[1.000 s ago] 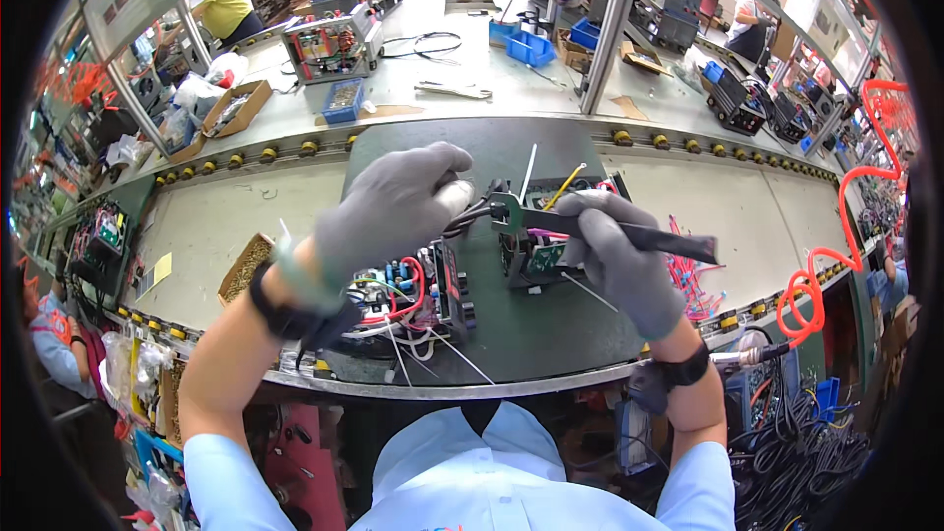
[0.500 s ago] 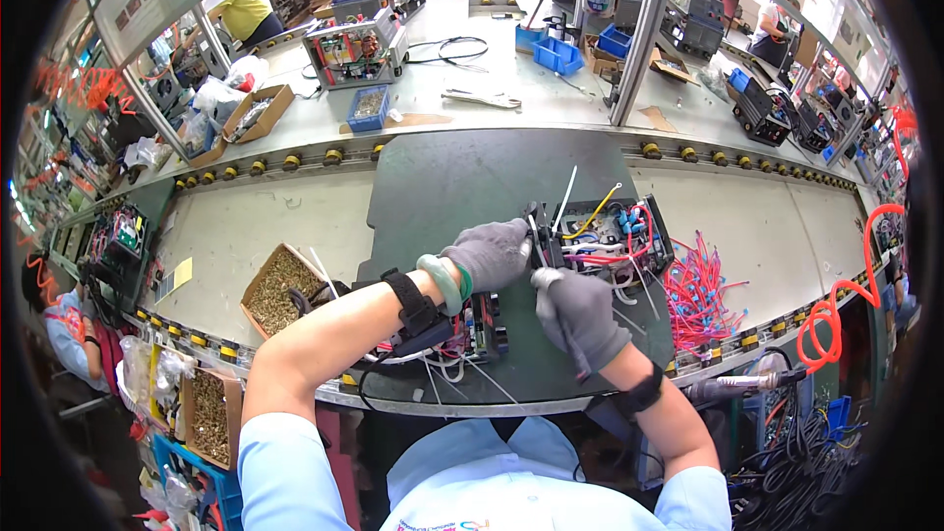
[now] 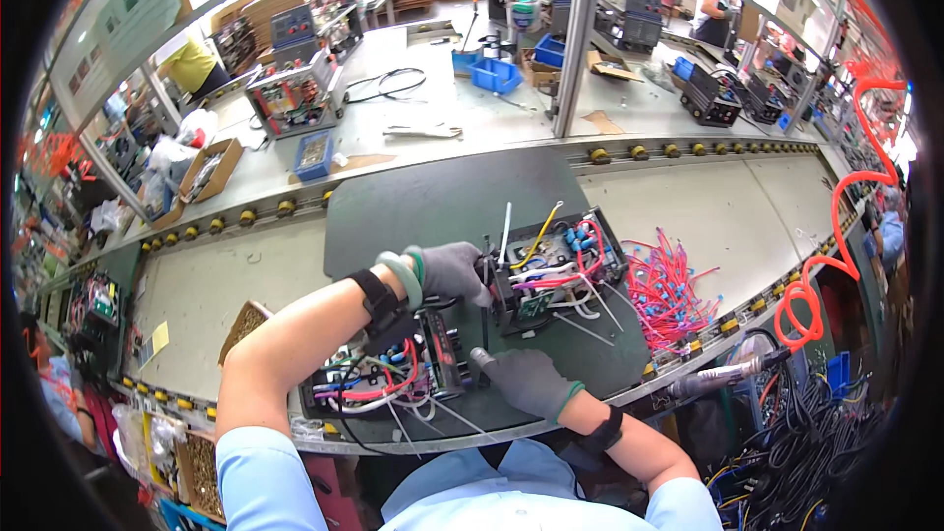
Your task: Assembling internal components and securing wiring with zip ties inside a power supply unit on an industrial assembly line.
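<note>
On a dark green board [image 3: 413, 206] lies an opened electronics unit [image 3: 565, 270], with coloured wires, blue parts and pale cable ties sticking out. My left hand [image 3: 454, 270], in a grey glove, is closed at the unit's black end panel, fingers curled against its edge. Nearer to me, my gloved right hand [image 3: 531, 381] is apart from that unit, its fingers drawn together and pointing left. A thin dark strip runs from the panel toward those fingertips; whether they grip it is unclear. A second opened unit [image 3: 433, 354] sits below my left forearm, partly covered by it.
Red and pink wires with blue ends [image 3: 674, 290] lie in a pile to the right. A coiled red air hose [image 3: 836, 261] hangs by a power tool [image 3: 713, 374] at the bench edge. A cardboard box [image 3: 241, 324] is partly behind my left arm. Blue bins [image 3: 495, 76] stand beyond the rollers.
My right hand has drawn back from the unit's end panel toward me. My left hand stays at the panel. The whole view has shifted and tilted, showing more of the second unit.
</note>
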Demonstrator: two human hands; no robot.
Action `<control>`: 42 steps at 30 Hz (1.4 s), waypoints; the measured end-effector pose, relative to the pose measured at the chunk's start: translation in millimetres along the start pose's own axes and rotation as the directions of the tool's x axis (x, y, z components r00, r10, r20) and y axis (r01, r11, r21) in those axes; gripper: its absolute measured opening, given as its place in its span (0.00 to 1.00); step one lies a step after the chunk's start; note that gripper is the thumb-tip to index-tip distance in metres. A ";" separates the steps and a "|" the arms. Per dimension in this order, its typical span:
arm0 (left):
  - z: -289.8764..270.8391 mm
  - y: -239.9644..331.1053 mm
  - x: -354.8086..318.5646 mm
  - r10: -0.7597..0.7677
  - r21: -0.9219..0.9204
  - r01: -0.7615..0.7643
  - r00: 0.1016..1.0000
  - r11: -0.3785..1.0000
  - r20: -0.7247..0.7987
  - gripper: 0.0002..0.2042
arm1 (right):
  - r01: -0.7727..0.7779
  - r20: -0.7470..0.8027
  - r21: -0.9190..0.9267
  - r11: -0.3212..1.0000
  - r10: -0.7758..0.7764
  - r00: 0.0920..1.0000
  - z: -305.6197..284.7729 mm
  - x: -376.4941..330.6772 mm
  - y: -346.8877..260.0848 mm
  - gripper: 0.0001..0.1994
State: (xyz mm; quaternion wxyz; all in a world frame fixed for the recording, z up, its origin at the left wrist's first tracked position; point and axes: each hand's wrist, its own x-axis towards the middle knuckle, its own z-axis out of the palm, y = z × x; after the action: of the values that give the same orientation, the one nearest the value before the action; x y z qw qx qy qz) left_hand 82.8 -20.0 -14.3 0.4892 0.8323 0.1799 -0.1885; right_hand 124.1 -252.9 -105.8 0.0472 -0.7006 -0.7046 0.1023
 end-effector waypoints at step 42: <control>14.2 -12.3 -8.3 0.043 -0.277 -0.068 0.995 0.959 -0.094 0.17 | 0.101 -0.475 0.484 0.870 0.164 0.864 -108.5 130.1 71.3 0.11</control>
State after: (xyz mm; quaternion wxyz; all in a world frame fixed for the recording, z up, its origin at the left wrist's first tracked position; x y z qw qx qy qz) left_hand 67.8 -27.9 -25.7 0.5986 0.7671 0.2025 -0.1108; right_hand 214.8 -114.9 -25.0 0.4038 -0.6791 -0.6059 0.0937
